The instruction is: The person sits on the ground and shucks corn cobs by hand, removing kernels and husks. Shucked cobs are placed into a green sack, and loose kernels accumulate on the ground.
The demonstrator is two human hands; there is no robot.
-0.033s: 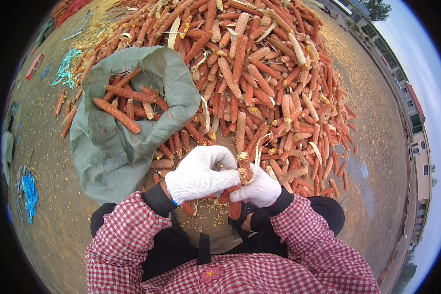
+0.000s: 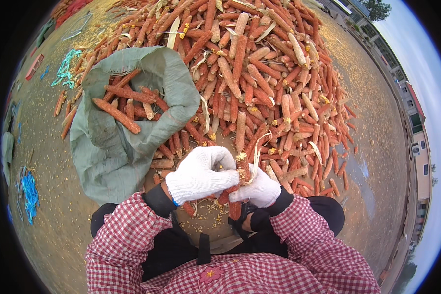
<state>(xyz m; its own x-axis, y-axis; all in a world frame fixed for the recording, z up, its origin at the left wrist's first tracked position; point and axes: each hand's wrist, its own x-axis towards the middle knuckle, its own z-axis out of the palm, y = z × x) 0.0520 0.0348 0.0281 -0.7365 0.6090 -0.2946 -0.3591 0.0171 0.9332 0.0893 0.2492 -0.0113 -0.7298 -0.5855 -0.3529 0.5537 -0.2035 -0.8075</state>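
Observation:
White knitted gloves cover both hands, which meet low over the near edge of a corncob pile. My right hand is closed round a red corncob that stands nearly upright, with a few yellow kernels at its top and a pale husk strip beside it. Against the left side of this cob, my left hand presses with curled fingers; its fingertips are partly hidden. Another red cob piece shows just under the left hand, and a cob end sticks out below the right one.
Ahead rises a large heap of corncobs. At the left stands an open green woven sack with several cobs inside. Loose kernels lie on the ground between my legs. Blue twine and turquoise twine lie farther left.

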